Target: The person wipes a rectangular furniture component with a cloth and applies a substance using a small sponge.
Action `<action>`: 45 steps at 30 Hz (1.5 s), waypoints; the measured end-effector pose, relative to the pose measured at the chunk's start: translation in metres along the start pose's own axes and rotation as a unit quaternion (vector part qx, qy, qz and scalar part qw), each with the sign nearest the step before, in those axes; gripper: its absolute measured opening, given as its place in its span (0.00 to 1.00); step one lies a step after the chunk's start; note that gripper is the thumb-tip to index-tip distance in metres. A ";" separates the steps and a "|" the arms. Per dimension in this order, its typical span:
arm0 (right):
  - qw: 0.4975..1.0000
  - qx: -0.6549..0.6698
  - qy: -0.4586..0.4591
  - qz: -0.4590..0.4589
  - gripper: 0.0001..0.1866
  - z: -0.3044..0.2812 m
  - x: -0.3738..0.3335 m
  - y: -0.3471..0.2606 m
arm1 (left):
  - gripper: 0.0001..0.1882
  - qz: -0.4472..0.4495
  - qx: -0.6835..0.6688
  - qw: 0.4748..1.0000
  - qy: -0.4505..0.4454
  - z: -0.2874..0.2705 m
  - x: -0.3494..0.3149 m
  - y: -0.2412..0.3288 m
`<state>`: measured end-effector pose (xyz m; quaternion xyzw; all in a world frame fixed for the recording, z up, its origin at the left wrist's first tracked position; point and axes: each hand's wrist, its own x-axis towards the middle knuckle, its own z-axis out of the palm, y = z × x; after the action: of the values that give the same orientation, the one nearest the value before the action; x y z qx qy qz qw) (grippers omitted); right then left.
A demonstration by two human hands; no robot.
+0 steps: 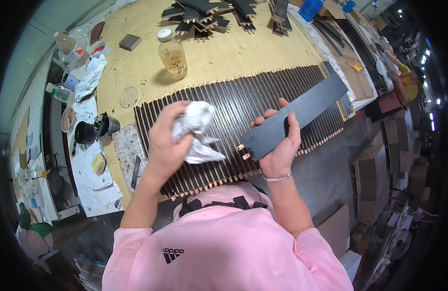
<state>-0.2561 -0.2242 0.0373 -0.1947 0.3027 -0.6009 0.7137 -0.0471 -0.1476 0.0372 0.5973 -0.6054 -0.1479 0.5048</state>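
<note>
Black board (308,109) — clasped in right grip (282,155) | left grip (166,140) — clutching crumpled white cloth (197,127)

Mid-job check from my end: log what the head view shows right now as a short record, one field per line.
Left hand: gripping a crumpled white cloth or paper
Right hand: holding a dark board, tilted across the view
Board end: two pale pegs at the end nearer the left hand
Beneath both hands: a row of dark slats side by side, pale tips showing
Beyond the row: an upright see-through jar with a white lid
Far side of table: a loose pile of dark pieces
</note>
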 end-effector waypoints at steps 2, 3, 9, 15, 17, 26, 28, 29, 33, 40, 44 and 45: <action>1.000 0.000 -0.001 -0.003 0.22 0.000 0.001 0.001 | 0.28 0.082 0.033 0.995 -0.038 0.011 0.001 0.028; 1.000 -0.001 -0.003 -0.007 0.22 0.000 0.001 0.002 | 0.26 0.113 0.035 0.992 -0.048 0.019 0.000 0.037; 1.000 -0.020 -0.003 -0.008 0.20 -0.008 0.001 0.005 | 0.23 0.169 0.051 0.978 -0.107 0.046 -0.013 0.045; 1.000 -0.003 0.020 -0.021 0.23 -0.008 0.001 0.005 | 0.22 0.205 0.087 0.969 -0.110 0.049 -0.016 0.046; 0.999 -0.002 0.017 -0.030 0.23 -0.008 0.000 0.003 | 0.20 0.200 0.088 0.969 -0.115 0.047 -0.017 0.045; 0.999 0.008 0.025 -0.017 0.24 -0.009 0.000 0.002 | 0.19 0.240 0.132 0.957 -0.092 0.047 -0.022 0.046; 0.999 0.006 0.032 -0.006 0.21 -0.011 0.001 0.002 | 0.20 0.246 0.138 0.953 -0.106 0.051 -0.027 0.047; 0.999 0.004 0.036 0.005 0.19 -0.012 0.001 0.001 | 0.20 0.247 0.138 0.953 -0.106 0.050 -0.026 0.045; 0.998 0.035 0.044 0.020 0.20 -0.011 -0.002 -0.001 | 0.19 0.249 0.128 0.958 -0.060 0.046 -0.025 0.045; 0.996 0.041 0.066 0.044 0.20 -0.012 -0.005 -0.006 | 0.26 -0.018 -0.229 0.968 -0.101 0.023 -0.011 0.033; 0.996 0.050 0.054 0.054 0.20 -0.012 -0.006 -0.009 | 0.27 -0.096 -0.403 0.904 -0.106 0.018 -0.008 0.045; 0.996 0.050 0.055 0.053 0.20 -0.013 -0.006 -0.009 | 0.27 -0.096 -0.403 0.904 -0.106 0.020 -0.009 0.046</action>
<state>-0.2716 -0.2185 0.0346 -0.1093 0.3207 -0.5862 0.7359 -0.0910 -0.1371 0.0604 0.3788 -0.4839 -0.4893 0.6188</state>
